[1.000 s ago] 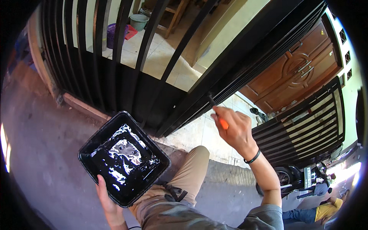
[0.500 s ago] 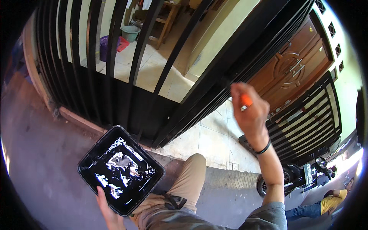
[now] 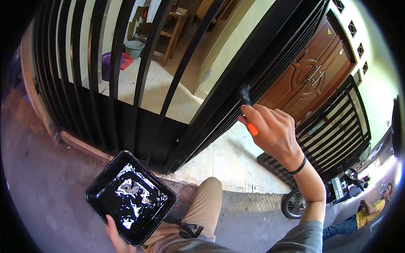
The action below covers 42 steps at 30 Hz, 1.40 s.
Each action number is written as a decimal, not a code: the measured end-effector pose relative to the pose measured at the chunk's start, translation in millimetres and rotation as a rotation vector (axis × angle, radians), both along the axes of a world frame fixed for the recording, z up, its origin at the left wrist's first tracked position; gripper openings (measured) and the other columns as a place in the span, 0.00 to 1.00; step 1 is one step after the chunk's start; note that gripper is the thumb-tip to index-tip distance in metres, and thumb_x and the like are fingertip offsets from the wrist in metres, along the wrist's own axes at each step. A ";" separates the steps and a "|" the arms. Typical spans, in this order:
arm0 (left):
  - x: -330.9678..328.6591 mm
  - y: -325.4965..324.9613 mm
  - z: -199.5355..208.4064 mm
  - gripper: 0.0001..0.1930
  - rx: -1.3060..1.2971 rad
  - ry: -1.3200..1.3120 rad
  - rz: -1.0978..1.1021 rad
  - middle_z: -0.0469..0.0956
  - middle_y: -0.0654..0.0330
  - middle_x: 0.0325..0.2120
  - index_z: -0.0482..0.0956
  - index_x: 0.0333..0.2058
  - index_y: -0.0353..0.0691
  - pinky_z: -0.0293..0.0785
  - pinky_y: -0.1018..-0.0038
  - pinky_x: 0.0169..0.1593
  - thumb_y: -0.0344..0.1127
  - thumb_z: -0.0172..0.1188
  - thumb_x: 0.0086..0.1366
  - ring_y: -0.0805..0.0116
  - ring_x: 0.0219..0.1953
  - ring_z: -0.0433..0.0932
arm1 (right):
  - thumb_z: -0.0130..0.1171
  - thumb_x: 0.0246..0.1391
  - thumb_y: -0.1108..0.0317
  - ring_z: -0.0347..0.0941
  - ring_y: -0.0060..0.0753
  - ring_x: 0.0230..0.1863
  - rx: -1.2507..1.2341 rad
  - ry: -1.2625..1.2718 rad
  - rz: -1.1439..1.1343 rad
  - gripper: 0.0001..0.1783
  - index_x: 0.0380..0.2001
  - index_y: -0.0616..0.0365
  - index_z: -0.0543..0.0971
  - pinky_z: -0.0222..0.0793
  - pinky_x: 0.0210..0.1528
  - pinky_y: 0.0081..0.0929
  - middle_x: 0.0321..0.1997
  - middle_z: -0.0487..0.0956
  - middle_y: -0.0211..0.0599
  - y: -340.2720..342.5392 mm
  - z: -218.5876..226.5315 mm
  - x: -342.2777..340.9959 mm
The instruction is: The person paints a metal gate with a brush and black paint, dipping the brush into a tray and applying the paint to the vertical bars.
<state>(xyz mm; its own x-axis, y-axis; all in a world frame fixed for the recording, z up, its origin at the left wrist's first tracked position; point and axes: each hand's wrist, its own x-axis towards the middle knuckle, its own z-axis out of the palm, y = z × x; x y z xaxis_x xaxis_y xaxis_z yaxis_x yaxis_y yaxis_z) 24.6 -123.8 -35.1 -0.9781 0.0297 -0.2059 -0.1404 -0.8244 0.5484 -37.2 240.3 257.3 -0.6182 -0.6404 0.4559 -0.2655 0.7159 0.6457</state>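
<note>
My left hand (image 3: 117, 237) supports a black square tray (image 3: 152, 176) at its near left side, the thumb over the rim. Glossy black paint (image 3: 110, 195) lies in the tray and mirrors the light. My right hand (image 3: 276, 134) is closed around a paintbrush (image 3: 252, 129) with an orange handle. Its dark, slightly blurred bristles point up against the thick edge post of a black metal gate (image 3: 270, 44). Whether the bristles touch the post, I cannot tell. The brush is well up and to the right of the tray.
Gate bars stand at the left; behind them are a purple basket (image 3: 106, 67) and a grey-green bucket (image 3: 134, 49). A second barred gate panel (image 3: 333, 122), a carved wooden door (image 3: 310, 71) and a parked motorcycle (image 3: 295, 204) are at right. A person in yellow (image 3: 368, 214) is beyond.
My right hand has turned and shifted lower, and the brush bristles now show by the gate post. The left hand still holds the tray. The view has shifted slightly.
</note>
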 end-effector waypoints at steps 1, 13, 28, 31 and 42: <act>0.0 -1.0 -0.9 0.31 -0.006 0.011 -0.011 0.75 0.48 0.64 0.65 0.70 0.32 0.77 0.55 0.65 0.53 0.47 0.82 0.52 0.62 0.79 | 0.73 0.57 0.68 0.84 0.33 0.28 -0.183 -0.064 0.024 0.13 0.44 0.57 0.82 0.78 0.29 0.29 0.34 0.84 0.37 -1.9 5.3 1.5; 3.8 0.0 2.1 0.32 -0.046 0.012 -0.071 0.75 0.50 0.64 0.65 0.70 0.33 0.76 0.56 0.65 0.54 0.48 0.81 0.53 0.62 0.79 | 0.70 0.55 0.72 0.86 0.28 0.36 0.090 0.436 0.137 0.16 0.47 0.54 0.84 0.81 0.31 0.23 0.42 0.88 0.30 35.4 75.3 -16.7; 8.4 14.6 16.1 0.34 0.000 -0.028 -0.150 0.72 0.50 0.67 0.62 0.72 0.36 0.74 0.55 0.68 0.56 0.47 0.81 0.51 0.66 0.75 | 0.71 0.58 0.77 0.88 0.40 0.40 -0.402 0.668 0.270 0.11 0.44 0.59 0.86 0.83 0.40 0.28 0.43 0.89 0.40 55.5 48.9 3.2; 9.3 21.7 16.5 0.35 -0.026 0.011 -0.155 0.71 0.50 0.68 0.61 0.73 0.37 0.71 0.54 0.70 0.58 0.47 0.81 0.51 0.67 0.74 | 0.74 0.56 0.69 0.87 0.35 0.38 -0.211 0.304 0.210 0.14 0.45 0.57 0.87 0.83 0.37 0.28 0.44 0.88 0.39 60.7 -29.8 5.1; 7.0 41.4 13.6 0.33 -0.260 0.013 -0.122 0.73 0.47 0.67 0.63 0.71 0.30 0.74 0.57 0.67 0.52 0.50 0.81 0.53 0.65 0.77 | 0.67 0.63 0.75 0.86 0.32 0.30 -1.445 -0.003 0.097 0.11 0.48 0.66 0.82 0.79 0.34 0.24 0.38 0.87 0.44 -1.4 -188.0 87.8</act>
